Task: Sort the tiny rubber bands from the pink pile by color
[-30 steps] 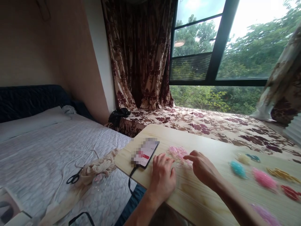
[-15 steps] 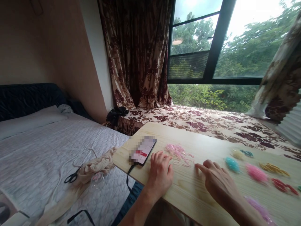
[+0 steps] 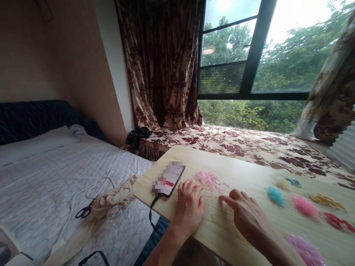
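Note:
My left hand (image 3: 190,204) rests on the light wooden table (image 3: 222,240), just right of a phone (image 3: 169,181) with a lit screen, its fingers loosely spread and holding nothing. My right hand (image 3: 244,212) has its index finger stretched out, the tip touching the tabletop near the lower edge of a loose pink pile of small bands (image 3: 208,180). Nothing shows in its grasp. Right of this hand lie separate piles: teal (image 3: 276,196), bright pink (image 3: 305,206), cream (image 3: 282,183), yellow (image 3: 327,201), red (image 3: 334,221) and purple-pink (image 3: 305,251).
Left of the table is a bed (image 3: 91,159) bearing black scissors (image 3: 83,211), a beige cloth (image 3: 116,195) and a white cable. A black strap (image 3: 152,212) hangs from the phone over the table edge. Behind stand a floral-covered ledge (image 3: 235,142), curtains and a window.
My right hand has slid left across the table, bringing its index fingertip nearer my left hand and the pink pile. My left hand has stayed nearly in place.

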The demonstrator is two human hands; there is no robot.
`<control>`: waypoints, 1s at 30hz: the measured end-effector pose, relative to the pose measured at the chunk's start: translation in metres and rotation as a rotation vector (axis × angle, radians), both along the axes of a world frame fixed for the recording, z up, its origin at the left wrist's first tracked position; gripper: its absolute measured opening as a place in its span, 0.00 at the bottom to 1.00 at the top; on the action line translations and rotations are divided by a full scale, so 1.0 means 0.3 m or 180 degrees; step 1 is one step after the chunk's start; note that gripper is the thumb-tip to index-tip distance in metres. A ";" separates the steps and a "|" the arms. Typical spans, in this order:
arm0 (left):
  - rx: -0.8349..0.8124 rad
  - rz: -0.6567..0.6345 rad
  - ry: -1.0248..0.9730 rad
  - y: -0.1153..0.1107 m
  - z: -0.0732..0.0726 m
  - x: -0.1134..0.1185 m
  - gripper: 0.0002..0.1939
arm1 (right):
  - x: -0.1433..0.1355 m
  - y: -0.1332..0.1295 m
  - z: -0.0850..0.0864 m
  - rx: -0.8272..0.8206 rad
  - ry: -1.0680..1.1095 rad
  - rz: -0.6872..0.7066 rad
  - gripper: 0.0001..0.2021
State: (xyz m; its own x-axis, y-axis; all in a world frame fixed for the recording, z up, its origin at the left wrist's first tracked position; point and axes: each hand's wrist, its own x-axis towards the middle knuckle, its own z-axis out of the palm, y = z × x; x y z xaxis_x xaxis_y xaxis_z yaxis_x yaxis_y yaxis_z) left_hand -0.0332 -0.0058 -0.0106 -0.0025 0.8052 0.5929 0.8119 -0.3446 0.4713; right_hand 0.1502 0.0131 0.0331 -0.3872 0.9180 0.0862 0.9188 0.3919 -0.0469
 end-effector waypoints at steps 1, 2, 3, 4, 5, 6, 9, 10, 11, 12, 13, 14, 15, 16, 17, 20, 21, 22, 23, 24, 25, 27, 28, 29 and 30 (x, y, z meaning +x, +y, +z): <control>0.0002 0.0001 0.0000 0.001 -0.001 0.000 0.15 | 0.009 -0.002 0.001 -0.0015 0.0000 0.0002 0.28; 0.0000 -0.0001 0.0002 0.002 -0.002 0.000 0.15 | 0.021 -0.002 0.001 -0.0027 0.0000 -0.0012 0.29; -0.0005 -0.0005 0.0005 0.003 -0.002 0.000 0.15 | 0.035 -0.001 0.002 -0.0033 0.0000 -0.0043 0.30; -0.0013 -0.0010 0.0008 0.003 -0.002 -0.001 0.14 | 0.049 0.000 0.002 -0.0033 -0.0002 -0.0085 0.31; -0.0021 -0.0012 0.0010 0.004 -0.002 -0.001 0.14 | 0.061 0.002 0.001 -0.0030 -0.0006 -0.0130 0.31; -0.0027 -0.0012 0.0011 0.004 -0.002 -0.002 0.14 | 0.071 0.002 -0.001 -0.0029 -0.0009 -0.0167 0.31; -0.0024 -0.0018 0.0013 0.003 -0.001 -0.003 0.14 | 0.079 -0.009 -0.010 -0.0059 -0.0003 -0.0158 0.29; -0.0019 -0.0020 0.0013 0.002 -0.001 -0.004 0.14 | 0.077 -0.016 -0.013 -0.0076 0.0006 -0.0127 0.29; -0.0015 -0.0020 0.0014 0.002 -0.002 -0.004 0.14 | 0.073 -0.021 -0.015 -0.0093 0.0017 -0.0096 0.29; -0.0013 -0.0020 0.0016 0.002 -0.003 -0.004 0.14 | 0.070 -0.024 -0.016 -0.0101 0.0030 -0.0075 0.29; -0.0011 -0.0022 0.0019 0.002 -0.004 -0.004 0.14 | 0.067 -0.025 -0.015 -0.0104 0.0040 -0.0071 0.30; -0.0010 -0.0027 0.0023 0.002 -0.005 -0.004 0.14 | 0.065 -0.022 -0.012 -0.0097 0.0047 -0.0086 0.31; -0.0009 -0.0034 0.0028 0.003 -0.007 -0.004 0.14 | 0.063 -0.017 -0.009 -0.0085 0.0049 -0.0115 0.31; -0.0008 -0.0043 0.0032 0.003 -0.008 -0.004 0.14 | 0.063 -0.010 -0.005 -0.0073 0.0047 -0.0144 0.31; -0.0006 -0.0049 0.0035 0.004 -0.010 -0.004 0.14 | 0.062 -0.005 -0.001 -0.0064 0.0041 -0.0167 0.31; 0.0006 -0.0044 0.0031 0.005 -0.012 -0.004 0.14 | 0.060 -0.005 0.004 -0.0080 0.0025 -0.0131 0.29; 0.0009 -0.0041 0.0030 0.006 -0.012 -0.003 0.15 | 0.059 -0.012 0.003 -0.0098 0.0022 -0.0096 0.29; 0.0010 -0.0042 0.0031 0.006 -0.012 -0.003 0.15 | 0.059 -0.020 0.001 -0.0117 0.0025 -0.0063 0.28; 0.0009 -0.0045 0.0035 0.007 -0.012 -0.003 0.15 | 0.058 -0.030 -0.001 -0.0134 0.0032 -0.0040 0.28; 0.0004 -0.0049 0.0040 0.007 -0.011 -0.003 0.14 | 0.056 -0.038 -0.003 -0.0143 0.0035 -0.0027 0.28; -0.0001 -0.0054 0.0044 0.007 -0.010 -0.003 0.14 | 0.054 -0.043 -0.002 -0.0140 0.0033 -0.0029 0.28; -0.0012 -0.0061 0.0048 0.007 -0.007 -0.004 0.14 | 0.043 -0.043 0.002 -0.0115 0.0023 -0.0048 0.29; -0.0017 -0.0062 0.0047 0.007 -0.006 -0.004 0.14 | 0.035 -0.039 0.006 -0.0101 0.0014 -0.0055 0.29; -0.0022 -0.0058 0.0045 0.006 -0.004 -0.004 0.14 | 0.025 -0.032 0.010 -0.0097 0.0009 -0.0050 0.30; -0.0026 -0.0054 0.0042 0.005 -0.003 -0.004 0.15 | 0.014 -0.026 0.013 -0.0102 0.0010 -0.0035 0.30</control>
State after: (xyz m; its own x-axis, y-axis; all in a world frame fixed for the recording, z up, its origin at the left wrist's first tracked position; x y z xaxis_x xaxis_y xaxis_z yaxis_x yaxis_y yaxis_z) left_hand -0.0345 -0.0042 -0.0114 0.0190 0.8098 0.5863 0.8121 -0.3546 0.4634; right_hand 0.1545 0.0054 0.0369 -0.3768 0.9245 0.0580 0.9229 0.3801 -0.0620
